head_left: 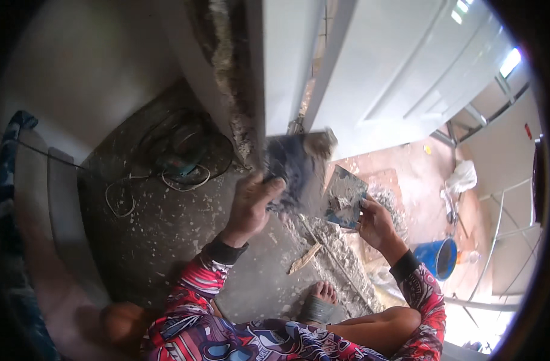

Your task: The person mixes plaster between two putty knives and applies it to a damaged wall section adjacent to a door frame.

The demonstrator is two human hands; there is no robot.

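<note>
My left hand (253, 204) is closed round the edge of a dark flat sheet (292, 171), smeared by motion, with a grey lump of mortar (320, 144) at its upper right corner. My right hand (377, 224) pinches the edge of a smaller dark flat plate (337, 210), tilted and carrying grey wet mortar (347, 195). The two pieces are side by side, the left one higher; blur hides whether they touch. Just beyond them rises a white door frame (284, 72), with a rough mortar-edged gap (227, 72) along its left side.
A white panelled door (401, 66) stands at the right. On the grey speckled floor at left lies a green power tool (182, 167) with its cord. Rubble (347, 259) and a wood scrap (305, 259) lie near my sandalled foot (319, 304). Farther right are a blue bucket (436, 259) and a white bag (461, 176).
</note>
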